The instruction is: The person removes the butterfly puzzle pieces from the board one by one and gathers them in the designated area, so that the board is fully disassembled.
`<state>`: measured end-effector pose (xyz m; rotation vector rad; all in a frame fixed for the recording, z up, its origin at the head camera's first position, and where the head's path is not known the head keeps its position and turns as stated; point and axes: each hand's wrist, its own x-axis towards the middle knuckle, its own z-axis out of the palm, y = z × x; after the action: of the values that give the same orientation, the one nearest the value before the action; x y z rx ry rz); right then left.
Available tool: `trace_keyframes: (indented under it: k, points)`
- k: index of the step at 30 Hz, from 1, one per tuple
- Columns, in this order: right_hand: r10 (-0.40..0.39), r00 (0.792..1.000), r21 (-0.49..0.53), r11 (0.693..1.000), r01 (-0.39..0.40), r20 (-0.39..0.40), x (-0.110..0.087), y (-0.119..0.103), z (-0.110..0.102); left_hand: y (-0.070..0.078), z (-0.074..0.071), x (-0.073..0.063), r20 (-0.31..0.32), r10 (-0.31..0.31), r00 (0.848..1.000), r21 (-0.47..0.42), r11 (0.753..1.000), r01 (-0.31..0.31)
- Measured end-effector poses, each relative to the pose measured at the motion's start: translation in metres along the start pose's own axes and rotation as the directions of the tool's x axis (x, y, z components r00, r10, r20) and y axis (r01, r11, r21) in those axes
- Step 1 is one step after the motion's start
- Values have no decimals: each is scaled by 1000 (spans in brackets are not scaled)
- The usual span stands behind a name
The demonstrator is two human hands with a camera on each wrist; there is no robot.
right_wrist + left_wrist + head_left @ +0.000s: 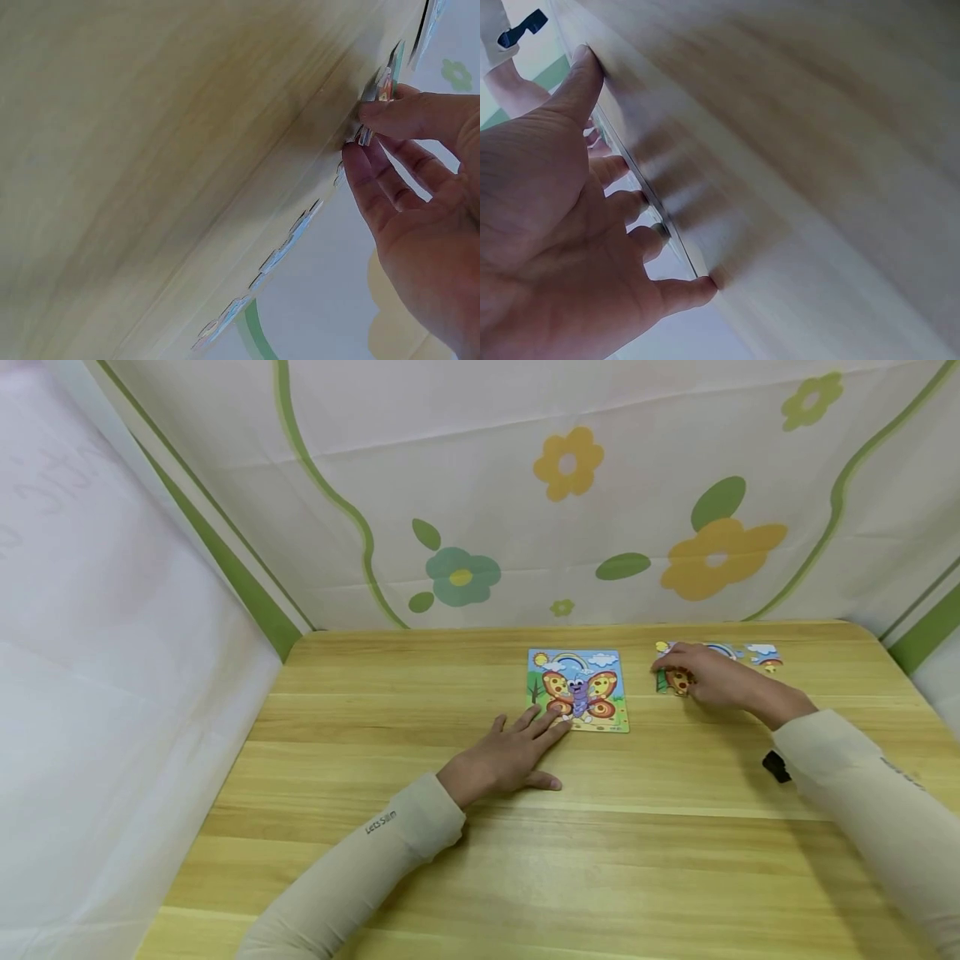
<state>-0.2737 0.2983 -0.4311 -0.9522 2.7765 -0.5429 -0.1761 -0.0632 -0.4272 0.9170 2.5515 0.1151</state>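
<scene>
A square butterfly puzzle [579,687] lies on the table ahead, its picture showing a purple butterfly under a rainbow. My left hand [510,758] rests with fingers spread, the fingertips at the puzzle's lower left edge; the left wrist view shows them along that thin edge [656,202]. To the right, my right hand [716,678] pinches a jigsaw piece [386,84] between thumb and fingers, tilted up at the tabletop. Red and yellow wing print shows on that piece in the head view. The hand partly covers the loose pieces around it.
Beyond my right hand lie a sun piece [662,647], a rainbow piece [722,650] and a cloud piece [763,652] near the table's back edge. A small black object [776,767] sits at the right cuff. Flower-printed fabric [517,527] hangs behind the wooden table [360,727].
</scene>
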Motion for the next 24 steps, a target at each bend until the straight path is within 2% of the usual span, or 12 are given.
trace_keyframes:
  k: [18, 24]
  points:
    - [71, 997, 21, 997, -71, 15, 0, -3, 0, -1, 0, 2, -5, 3, 1000, 7, 1000, -3]
    - [58, 998, 9, 998, -58, 12, 0, -2, 2, -1, 0, 1, 0, 1, 1000, -6, 1000, -1]
